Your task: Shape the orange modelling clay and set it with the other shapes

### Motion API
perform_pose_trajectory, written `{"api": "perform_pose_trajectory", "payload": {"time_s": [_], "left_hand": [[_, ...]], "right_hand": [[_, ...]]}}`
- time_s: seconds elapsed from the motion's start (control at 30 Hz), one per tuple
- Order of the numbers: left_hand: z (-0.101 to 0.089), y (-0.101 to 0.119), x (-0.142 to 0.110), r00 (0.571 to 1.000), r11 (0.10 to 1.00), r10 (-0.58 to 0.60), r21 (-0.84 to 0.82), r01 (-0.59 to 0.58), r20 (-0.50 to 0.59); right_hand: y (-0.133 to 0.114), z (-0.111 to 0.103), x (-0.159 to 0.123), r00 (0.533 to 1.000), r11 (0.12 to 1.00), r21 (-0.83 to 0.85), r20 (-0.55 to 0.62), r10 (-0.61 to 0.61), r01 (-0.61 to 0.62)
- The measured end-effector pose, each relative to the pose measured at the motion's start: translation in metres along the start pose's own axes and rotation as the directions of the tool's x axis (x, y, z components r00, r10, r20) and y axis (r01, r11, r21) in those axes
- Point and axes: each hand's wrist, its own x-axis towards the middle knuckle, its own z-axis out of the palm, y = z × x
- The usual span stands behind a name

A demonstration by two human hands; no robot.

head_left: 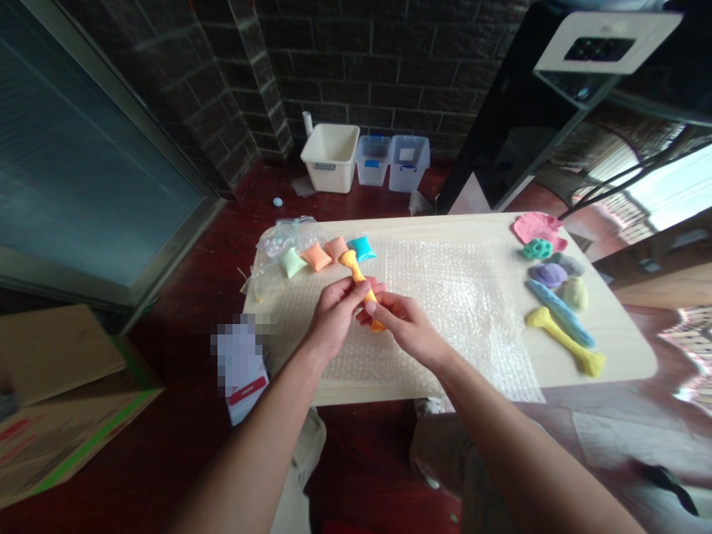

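Observation:
Both hands hold an orange clay stick point(356, 273) above a sheet of bubble wrap point(445, 304) on a pale wooden table point(617, 326). My left hand point(334, 315) pinches the stick's middle with closed fingers. My right hand point(400, 319) is closed around its lower end. The stick's rounded upper end pokes out above my fingers. Just behind it lie small clay packets: green point(291, 261), orange point(316, 256), peach point(336, 247) and blue point(362, 247).
Shaped clay pieces lie at the table's right end: a pink slab point(537, 226), teal disc point(536, 249), purple lump point(548, 274), blue roll point(561, 311), yellow bone shape point(564, 340). Empty plastic bags point(281, 239) sit far left. Storage bins point(367, 157) stand by the brick wall, cardboard point(55, 400) lies left.

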Motion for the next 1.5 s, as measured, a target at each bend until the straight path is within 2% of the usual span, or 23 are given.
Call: {"api": "perform_pose_trajectory", "payload": {"time_s": [0.1, 0.23, 0.47, 0.67, 0.8, 0.87, 0.93, 1.03, 1.13, 1.23, 1.33, 1.5], "left_hand": [[0.001, 0.000, -0.001, 1.000, 1.000, 0.009, -0.009, -0.009, 0.009], [0.002, 0.002, -0.002, 0.998, 0.998, 0.057, -0.010, -0.058, -0.031], [0.003, 0.003, -0.003, 1.000, 0.999, 0.018, -0.030, -0.017, 0.026], [0.000, 0.000, -0.001, 0.998, 0.998, 0.061, 0.008, -0.061, -0.001], [-0.001, -0.003, -0.001, 0.991, 0.990, 0.133, 0.056, -0.133, 0.007], [-0.002, -0.002, -0.001, 0.979, 0.976, 0.204, 0.081, -0.205, 0.013], [-0.003, 0.000, -0.002, 0.972, 0.966, 0.234, 0.106, -0.235, 0.020], [-0.002, 0.002, -0.004, 0.986, 0.972, 0.158, 0.166, -0.164, 0.049], [-0.001, 0.001, -0.007, 0.989, 0.953, 0.103, 0.273, -0.130, 0.109], [-0.001, -0.002, -0.008, 0.981, 0.913, 0.135, 0.366, -0.179, 0.141], [-0.004, -0.004, -0.009, 0.974, 0.878, 0.164, 0.428, -0.215, 0.153], [-0.004, -0.004, -0.011, 0.972, 0.859, 0.177, 0.457, -0.229, 0.155]], "right_hand": [[0.001, 0.000, 0.000, 0.999, 0.998, -0.054, -0.011, -0.032, 0.031], [0.001, 0.001, 0.000, 1.000, 0.999, -0.050, -0.022, -0.009, 0.008], [-0.002, 0.004, -0.001, 0.998, 1.000, 0.001, -0.056, 0.026, -0.026], [-0.001, 0.005, -0.002, 0.997, 0.998, 0.007, -0.046, 0.055, -0.055], [0.001, 0.001, 0.000, 0.999, 0.998, -0.068, -0.045, -0.001, -0.002], [0.001, -0.005, 0.001, 0.995, 0.994, -0.108, -0.096, -0.042, 0.031], [-0.002, -0.012, 0.002, 0.976, 0.993, -0.097, -0.200, -0.089, 0.071], [-0.009, -0.019, 0.001, 0.938, 0.985, -0.024, -0.302, -0.168, 0.169], [-0.012, -0.020, -0.002, 0.932, 0.969, -0.030, -0.269, -0.243, 0.244], [-0.009, -0.018, -0.003, 0.934, 0.964, -0.073, -0.238, -0.267, 0.257], [-0.003, -0.017, -0.003, 0.936, 0.966, -0.062, -0.238, -0.259, 0.251], [-0.005, -0.014, -0.001, 0.956, 0.977, 0.056, -0.226, -0.189, 0.207]]}}
